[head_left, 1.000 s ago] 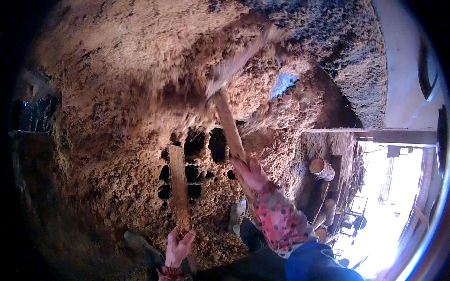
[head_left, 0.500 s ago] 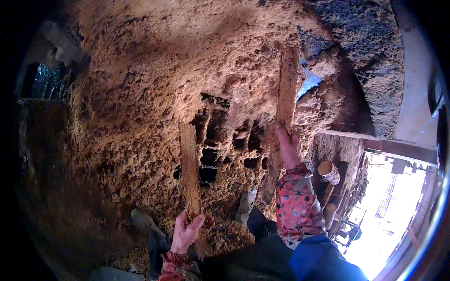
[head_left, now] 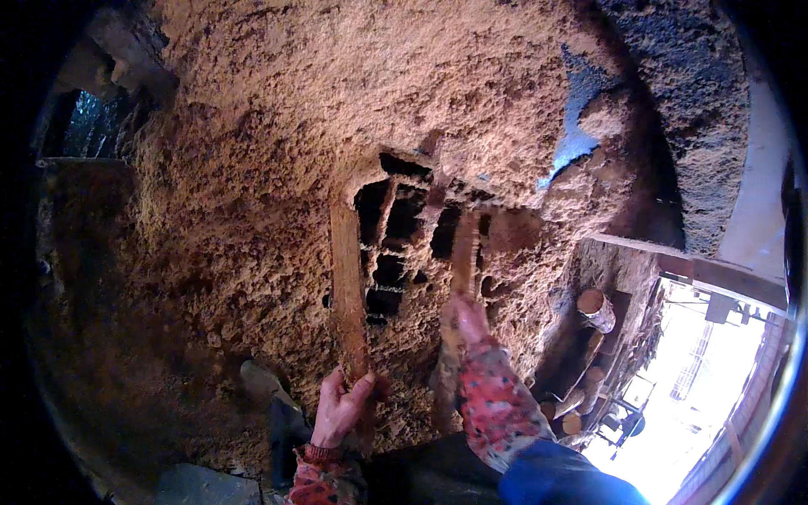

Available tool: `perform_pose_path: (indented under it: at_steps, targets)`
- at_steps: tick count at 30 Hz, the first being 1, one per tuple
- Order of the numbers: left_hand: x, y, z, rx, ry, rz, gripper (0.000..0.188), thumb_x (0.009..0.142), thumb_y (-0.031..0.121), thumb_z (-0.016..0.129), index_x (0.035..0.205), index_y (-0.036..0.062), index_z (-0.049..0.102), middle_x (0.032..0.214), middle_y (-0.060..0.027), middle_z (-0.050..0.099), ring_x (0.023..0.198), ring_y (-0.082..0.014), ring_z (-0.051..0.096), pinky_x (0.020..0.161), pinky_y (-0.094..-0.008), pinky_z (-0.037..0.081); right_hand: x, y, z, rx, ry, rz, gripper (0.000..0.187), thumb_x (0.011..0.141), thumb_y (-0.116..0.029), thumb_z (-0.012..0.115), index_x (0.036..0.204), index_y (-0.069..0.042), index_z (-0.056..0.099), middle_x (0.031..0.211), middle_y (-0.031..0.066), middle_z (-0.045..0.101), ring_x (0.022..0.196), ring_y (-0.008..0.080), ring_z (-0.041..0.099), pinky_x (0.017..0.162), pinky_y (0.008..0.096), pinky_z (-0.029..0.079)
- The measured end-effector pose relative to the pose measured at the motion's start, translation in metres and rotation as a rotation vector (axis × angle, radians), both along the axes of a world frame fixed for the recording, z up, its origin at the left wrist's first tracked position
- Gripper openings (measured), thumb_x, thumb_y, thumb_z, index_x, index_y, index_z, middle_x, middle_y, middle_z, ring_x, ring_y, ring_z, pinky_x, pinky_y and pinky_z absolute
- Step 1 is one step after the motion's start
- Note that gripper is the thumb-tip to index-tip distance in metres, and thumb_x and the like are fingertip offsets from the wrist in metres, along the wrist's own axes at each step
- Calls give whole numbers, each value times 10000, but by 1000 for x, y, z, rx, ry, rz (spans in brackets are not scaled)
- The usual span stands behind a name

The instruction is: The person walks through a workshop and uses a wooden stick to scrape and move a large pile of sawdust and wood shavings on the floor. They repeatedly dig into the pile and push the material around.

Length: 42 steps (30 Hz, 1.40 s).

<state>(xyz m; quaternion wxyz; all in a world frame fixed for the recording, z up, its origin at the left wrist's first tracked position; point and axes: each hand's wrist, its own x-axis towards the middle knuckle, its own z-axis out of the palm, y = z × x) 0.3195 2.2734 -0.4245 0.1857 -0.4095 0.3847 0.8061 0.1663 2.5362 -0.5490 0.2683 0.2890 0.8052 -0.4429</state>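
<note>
My left hand (head_left: 338,406) is closed round the lower end of a flat wooden board (head_left: 346,278), which stands nearly upright against the sawdust. My right hand (head_left: 471,321) grips a second wooden board (head_left: 464,252) around its middle; this one is slightly blurred by motion. Between and behind the two boards, a grate-like patch of dark openings (head_left: 407,210) shows through the loose brown sawdust (head_left: 252,168). The upper end of the right board lies over the right side of these openings.
A blue patch (head_left: 575,126) shows through the sawdust at upper right, beside a pale panel (head_left: 753,210). Cut logs (head_left: 595,310) lie right of my right arm, near a bright opening (head_left: 699,362). Shoe tips (head_left: 261,380) show below.
My right hand has moved left and down with its board, away from the blue patch. More of the dark openings are uncovered. The left hand and its board have hardly shifted.
</note>
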Motion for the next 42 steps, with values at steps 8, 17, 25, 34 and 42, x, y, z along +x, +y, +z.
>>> perform_pose_path:
  at_steps: [8, 17, 25, 34, 42]
  targets:
    - [4, 0, 0, 9, -38, 61, 180, 894, 128, 556, 993, -22, 568, 838, -91, 656, 733, -167, 632, 672, -291, 511, 15, -30, -58, -148, -211, 112, 416, 846, -358, 607, 1033, 13, 594, 810, 45, 616, 654, 151, 568, 610, 319, 458]
    - [22, 5, -22, -167, 28, -45, 250, 877, 212, 624, 1043, 31, 584, 854, 18, 610, 715, -71, 520, 647, -227, 435, 43, 11, -43, -231, -108, -315, 505, 828, -401, 631, 1114, 5, 539, 962, 106, 628, 836, 245, 614, 751, 368, 479]
    - [5, -5, -2, -23, -100, 38, 167, 903, 111, 545, 977, -35, 577, 842, -106, 661, 750, -182, 643, 677, -296, 529, 34, -4, -99, 411, -22, 205, 565, 810, -445, 605, 1133, 16, 555, 916, 197, 653, 917, 384, 608, 925, 427, 395]
    - [-2, -6, -5, -5, -82, 14, 151, 904, 114, 535, 963, -18, 582, 829, -95, 663, 710, -141, 608, 638, -259, 487, 17, -106, -73, 136, 47, 566, 386, 848, -356, 589, 1056, -33, 616, 740, 127, 632, 699, 198, 599, 638, 355, 461]
    - [-4, -2, -5, 20, -153, 118, 149, 904, 112, 535, 968, -10, 592, 846, -86, 661, 699, -131, 594, 631, -254, 468, 42, -60, -62, -169, -2, -312, 344, 870, -367, 544, 952, -36, 594, 746, 51, 593, 665, 157, 582, 589, 318, 472]
